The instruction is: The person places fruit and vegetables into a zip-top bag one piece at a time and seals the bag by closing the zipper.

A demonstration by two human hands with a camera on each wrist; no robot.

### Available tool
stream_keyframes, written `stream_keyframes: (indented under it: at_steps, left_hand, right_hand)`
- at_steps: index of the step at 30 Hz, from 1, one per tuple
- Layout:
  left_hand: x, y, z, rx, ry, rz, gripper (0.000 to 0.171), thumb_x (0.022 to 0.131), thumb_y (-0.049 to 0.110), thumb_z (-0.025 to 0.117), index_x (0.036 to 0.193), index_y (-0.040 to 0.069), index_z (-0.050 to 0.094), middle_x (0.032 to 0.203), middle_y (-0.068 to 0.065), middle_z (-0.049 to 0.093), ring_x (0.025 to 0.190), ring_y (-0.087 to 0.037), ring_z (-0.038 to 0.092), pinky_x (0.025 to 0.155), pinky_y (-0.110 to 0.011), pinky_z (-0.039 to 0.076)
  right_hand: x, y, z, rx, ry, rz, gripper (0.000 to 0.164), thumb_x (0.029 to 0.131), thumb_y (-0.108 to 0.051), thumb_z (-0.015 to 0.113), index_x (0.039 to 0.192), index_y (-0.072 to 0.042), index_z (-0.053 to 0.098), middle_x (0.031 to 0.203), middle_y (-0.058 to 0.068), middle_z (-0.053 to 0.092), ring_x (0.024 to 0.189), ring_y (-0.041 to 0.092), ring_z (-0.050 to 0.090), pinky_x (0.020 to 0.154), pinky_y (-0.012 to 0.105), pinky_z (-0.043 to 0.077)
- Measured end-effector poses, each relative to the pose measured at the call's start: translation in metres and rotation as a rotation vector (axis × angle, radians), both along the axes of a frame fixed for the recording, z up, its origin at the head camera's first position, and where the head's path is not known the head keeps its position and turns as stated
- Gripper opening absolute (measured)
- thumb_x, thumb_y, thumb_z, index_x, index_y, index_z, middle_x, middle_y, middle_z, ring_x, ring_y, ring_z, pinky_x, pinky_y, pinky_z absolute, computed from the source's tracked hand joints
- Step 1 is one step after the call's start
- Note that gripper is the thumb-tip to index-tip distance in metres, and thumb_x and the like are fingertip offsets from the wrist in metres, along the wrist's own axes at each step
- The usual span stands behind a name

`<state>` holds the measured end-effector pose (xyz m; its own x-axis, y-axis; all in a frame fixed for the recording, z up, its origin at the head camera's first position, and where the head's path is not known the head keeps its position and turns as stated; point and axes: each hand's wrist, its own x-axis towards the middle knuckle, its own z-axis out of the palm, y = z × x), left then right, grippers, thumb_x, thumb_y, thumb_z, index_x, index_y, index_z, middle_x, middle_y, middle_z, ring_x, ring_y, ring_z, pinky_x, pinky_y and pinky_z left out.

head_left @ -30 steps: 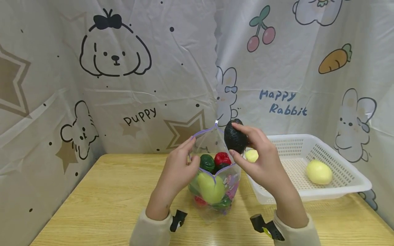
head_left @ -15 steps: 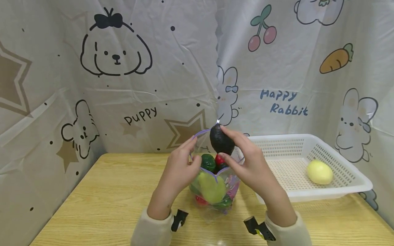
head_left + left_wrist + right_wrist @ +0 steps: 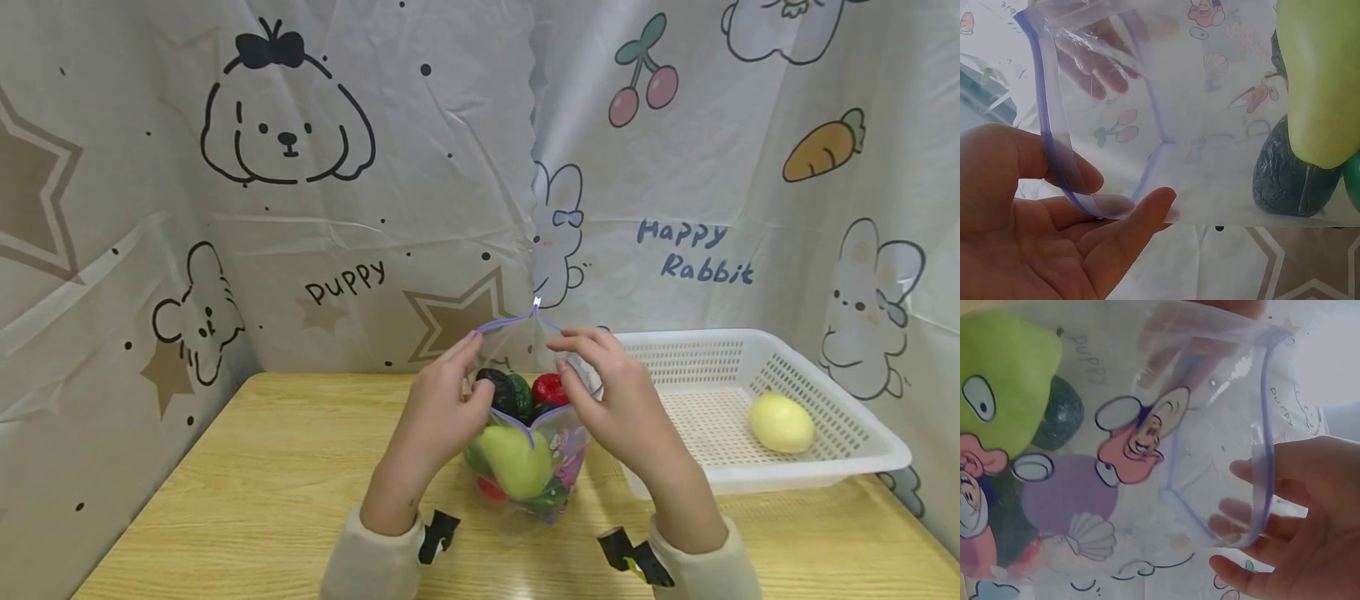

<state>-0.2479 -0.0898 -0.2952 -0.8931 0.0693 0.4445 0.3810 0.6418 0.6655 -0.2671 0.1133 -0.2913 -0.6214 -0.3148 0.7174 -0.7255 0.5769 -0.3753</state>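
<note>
A clear zip bag (image 3: 570, 437) with a purple zip edge and cartoon prints stands on the table, its mouth spread. My left hand (image 3: 442, 408) grips the left rim between thumb and fingers. Near the right rim is my right hand (image 3: 618, 400), fingers apart and holding nothing; in the right wrist view some fingertips (image 3: 1232, 509) show through the plastic. A dark avocado (image 3: 495, 390) lies inside at the left, beside a green item (image 3: 521, 397) and a red one (image 3: 549, 388). Below them a yellow-green pear (image 3: 517, 467) presses against the front. Lower contents are partly hidden.
At the right stands a white perforated basket (image 3: 825, 462), with a pale yellow oval item (image 3: 782, 422) in it. My right hand hides its left end. Behind the wooden table (image 3: 285, 492) hangs a cloth (image 3: 420, 217) printed with cartoons.
My right hand moved left with the avocado to the bag's mouth and let it go; the avocado now lies inside the bag. The left hand has kept its grip on the rim.
</note>
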Motion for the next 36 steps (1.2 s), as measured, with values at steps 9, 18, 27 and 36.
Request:
stream_keyframes:
  at_steps: [9, 18, 27, 36]
  left_hand:
    - [0.0, 0.0, 0.0, 0.006, -0.004, 0.008, 0.056, 0.082, 0.01, 0.047, 0.138, 0.006, 0.044, 0.149, -0.007, 0.04, 0.033, -0.006, 0.02, 0.034, -0.017, 0.022]
    - [0.001, 0.0, 0.0, 0.06, -0.016, -0.006, 0.06, 0.084, 0.008, 0.046, 0.143, 0.009, 0.035, 0.153, -0.008, 0.03, 0.032, -0.007, 0.02, 0.033, -0.017, 0.022]
    - [0.002, -0.006, 0.004, 0.026, 0.046, 0.044, 0.051, 0.082, 0.011, 0.052, 0.132, 0.0, 0.05, 0.143, -0.016, 0.046, 0.032, -0.002, 0.014, 0.032, -0.018, 0.02]
    - [0.001, -0.005, 0.001, -0.001, -0.012, 0.022, 0.052, 0.085, 0.015, 0.05, 0.136, 0.004, 0.047, 0.147, -0.013, 0.041, 0.032, -0.007, 0.019, 0.032, -0.018, 0.022]
  right_hand:
    - [0.007, 0.016, 0.004, 0.098, -0.241, -0.116, 0.022, 0.091, -0.02, 0.054, 0.104, -0.007, 0.067, 0.117, 0.019, 0.054, 0.102, 0.032, 0.051, 0.08, 0.052, 0.049]
    - [0.009, 0.012, 0.005, 0.059, -0.341, -0.128, 0.04, 0.094, -0.019, 0.048, 0.127, 0.001, 0.055, 0.12, 0.017, 0.056, 0.093, 0.024, 0.053, 0.077, 0.047, 0.057]
    - [0.002, 0.011, 0.004, 0.096, -0.29, -0.116, 0.044, 0.092, -0.022, 0.053, 0.129, 0.003, 0.053, 0.118, 0.019, 0.055, 0.095, 0.026, 0.052, 0.072, 0.045, 0.056]
    - [0.003, 0.024, 0.007, 0.092, -0.292, -0.105, 0.043, 0.094, -0.029, 0.05, 0.133, -0.011, 0.05, 0.125, 0.017, 0.052, 0.106, 0.03, 0.054, 0.075, 0.048, 0.057]
